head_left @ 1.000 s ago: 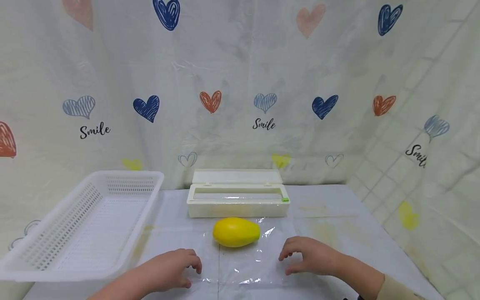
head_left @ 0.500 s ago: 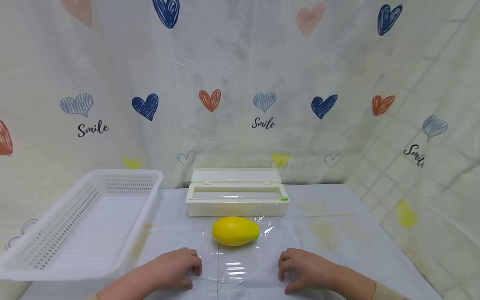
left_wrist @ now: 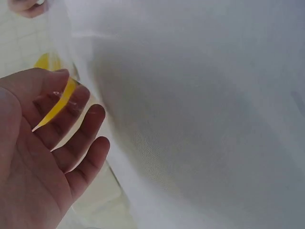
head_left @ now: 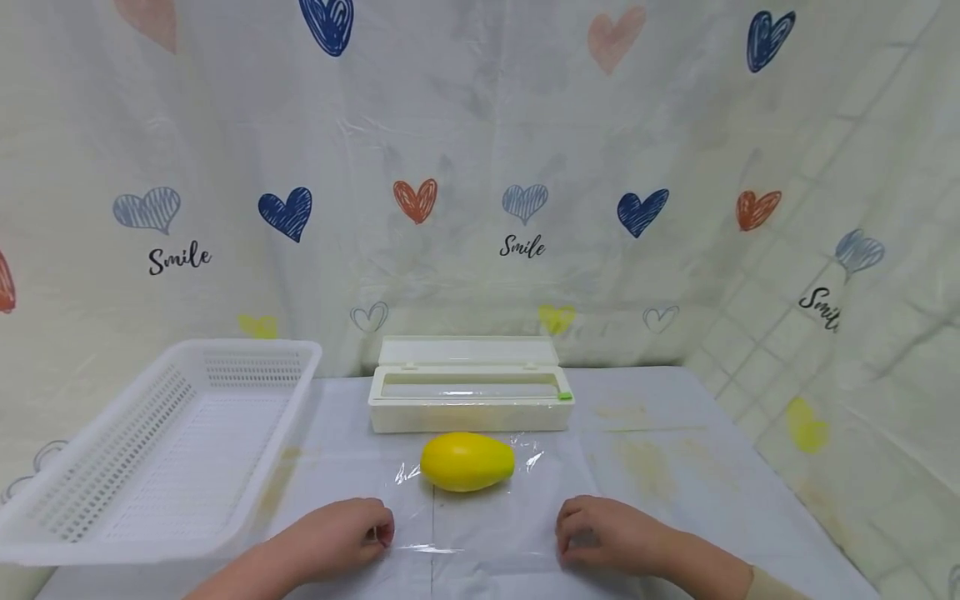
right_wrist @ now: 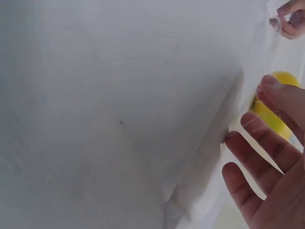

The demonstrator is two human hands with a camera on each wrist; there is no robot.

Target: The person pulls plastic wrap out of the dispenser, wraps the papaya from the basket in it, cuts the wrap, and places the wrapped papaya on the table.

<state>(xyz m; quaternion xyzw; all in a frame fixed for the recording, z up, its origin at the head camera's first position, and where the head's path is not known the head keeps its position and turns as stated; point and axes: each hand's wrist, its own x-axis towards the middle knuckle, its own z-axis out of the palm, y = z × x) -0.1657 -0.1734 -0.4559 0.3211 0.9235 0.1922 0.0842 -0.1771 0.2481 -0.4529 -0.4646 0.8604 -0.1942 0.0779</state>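
Observation:
A yellow papaya [head_left: 467, 462] lies on its side on a sheet of clear cling film [head_left: 487, 529] spread over the table. My left hand [head_left: 337, 537] pinches the film's near left corner between thumb and index finger, its other fingers loosely bent. At the near right corner, my right hand [head_left: 611, 537] pinches the film the same way. The left wrist view shows film [left_wrist: 76, 102] stretched from the fingertips, with the papaya's yellow behind. In the right wrist view the papaya [right_wrist: 281, 102] shows past the thumb.
Behind the papaya stands a white cling film dispenser [head_left: 468, 418], lid raised, with a roll inside and a green slider [head_left: 565, 396]. A white perforated basket [head_left: 300, 417] stands on the left. A heart-patterned curtain [head_left: 465, 275] hangs behind the white-covered table [head_left: 660, 400].
My right hand has come down toward the near edge and closed its thumb and finger on the film. The left fingertips have also drawn together. The papaya stays on the film.

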